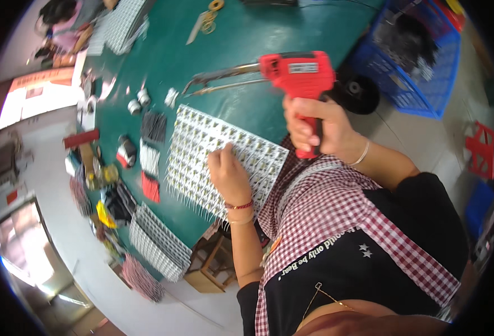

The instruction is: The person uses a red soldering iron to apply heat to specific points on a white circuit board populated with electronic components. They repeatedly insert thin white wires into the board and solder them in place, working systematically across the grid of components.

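My right hand (322, 126) grips the handle of a red soldering gun (300, 73), raised over the near part of the table. Its long metal tip and a thin feed tube point left, past the far corner of a white panel (269, 162). Rows of small light-coloured parts cover that panel, and thin wire ends stick out along its left edge. Fingers curled together, my left hand (228, 173) rests on the middle of the panel. Whatever its fingertips pinch is hidden. The soldering tip appears apart from the panel.
On the green table (241, 28) lie bundles of grey wires (153, 127), white wires (149, 159) and red wires (150, 186). Another stack of panels (160, 241) sits at the edge. A blue crate (434, 92) stands at right. Another person (68, 33) works far left.
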`<move>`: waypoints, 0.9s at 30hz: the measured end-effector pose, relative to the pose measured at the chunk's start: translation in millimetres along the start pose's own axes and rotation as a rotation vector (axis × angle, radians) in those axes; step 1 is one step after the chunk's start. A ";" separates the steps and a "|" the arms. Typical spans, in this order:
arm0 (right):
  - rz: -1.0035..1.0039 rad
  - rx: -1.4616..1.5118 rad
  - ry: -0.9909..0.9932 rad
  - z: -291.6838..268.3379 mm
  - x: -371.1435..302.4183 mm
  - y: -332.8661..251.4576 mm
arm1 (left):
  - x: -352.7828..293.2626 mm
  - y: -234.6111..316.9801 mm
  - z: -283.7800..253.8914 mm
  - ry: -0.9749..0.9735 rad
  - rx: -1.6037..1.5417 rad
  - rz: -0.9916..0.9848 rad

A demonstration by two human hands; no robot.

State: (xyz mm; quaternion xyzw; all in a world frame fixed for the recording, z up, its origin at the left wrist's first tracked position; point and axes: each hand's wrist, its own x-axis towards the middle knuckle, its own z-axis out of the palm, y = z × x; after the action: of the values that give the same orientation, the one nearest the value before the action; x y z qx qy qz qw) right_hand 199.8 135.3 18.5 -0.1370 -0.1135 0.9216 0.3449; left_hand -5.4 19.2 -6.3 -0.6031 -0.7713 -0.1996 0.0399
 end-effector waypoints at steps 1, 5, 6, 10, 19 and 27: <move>-0.024 -0.024 -0.005 -1.7 -0.2 -1.6 | 0.9 0.8 1.8 0.015 -0.029 -0.018; -0.017 -0.047 0.018 3.3 -0.1 -2.0 | -1.9 -1.5 1.2 0.034 -0.047 -0.041; -0.014 -0.054 0.015 5.2 0.9 -1.3 | -2.7 -2.7 -0.1 0.041 -0.053 -0.035; -0.027 -0.058 -0.030 -6.0 2.1 1.3 | -2.2 -1.8 0.3 0.058 -0.053 -0.037; -0.016 -0.088 -0.011 4.8 1.6 -1.4 | -2.4 0.2 -1.5 0.020 -0.012 -0.021; -0.123 -0.256 0.051 12.7 8.4 -3.0 | -1.8 -0.2 -1.4 -0.022 0.035 -0.004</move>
State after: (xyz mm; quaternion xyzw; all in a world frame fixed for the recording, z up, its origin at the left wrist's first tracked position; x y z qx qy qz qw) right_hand 191.3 141.7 29.9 -0.1962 -0.2296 0.8728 0.3833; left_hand -5.3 16.9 -5.6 -0.6031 -0.7761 -0.1796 0.0416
